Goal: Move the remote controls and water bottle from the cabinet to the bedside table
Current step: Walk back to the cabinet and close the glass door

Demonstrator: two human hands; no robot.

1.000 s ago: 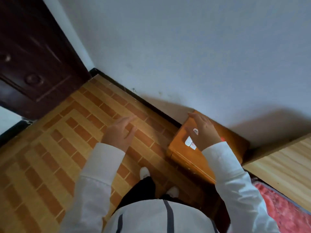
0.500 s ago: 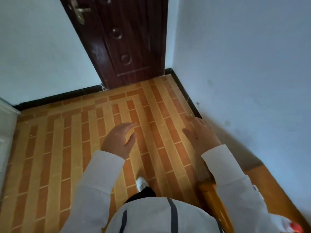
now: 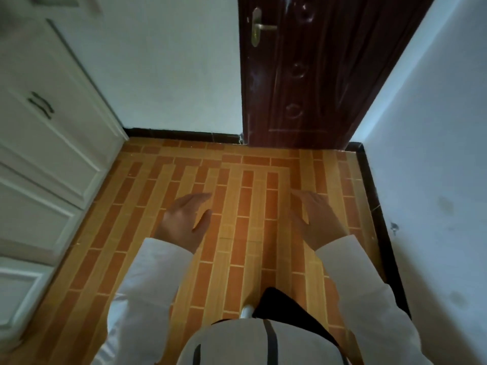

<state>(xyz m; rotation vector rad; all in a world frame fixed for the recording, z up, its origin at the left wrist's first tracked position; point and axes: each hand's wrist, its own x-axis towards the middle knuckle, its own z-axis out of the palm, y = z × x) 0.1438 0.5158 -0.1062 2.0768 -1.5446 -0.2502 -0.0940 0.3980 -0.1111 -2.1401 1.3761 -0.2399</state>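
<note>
My left hand (image 3: pixel 184 219) and my right hand (image 3: pixel 316 219) hover side by side over the tiled floor, palms down, fingers spread, nothing in either. A white cabinet (image 3: pixel 47 154) with panelled doors and dark handles fills the left side of the view. No remote control, water bottle or bedside table is in sight.
A dark brown door (image 3: pixel 311 75) with a brass handle stands shut straight ahead. White walls close the far side and the right side, with a black skirting along their base. The orange and yellow tiled floor (image 3: pixel 237 180) lies between the cabinet and the right wall.
The view has swung left, away from the bedside table and its remote. The door now sits ahead and the white cabinet has come into view on the left. Both hands stay empty.
</note>
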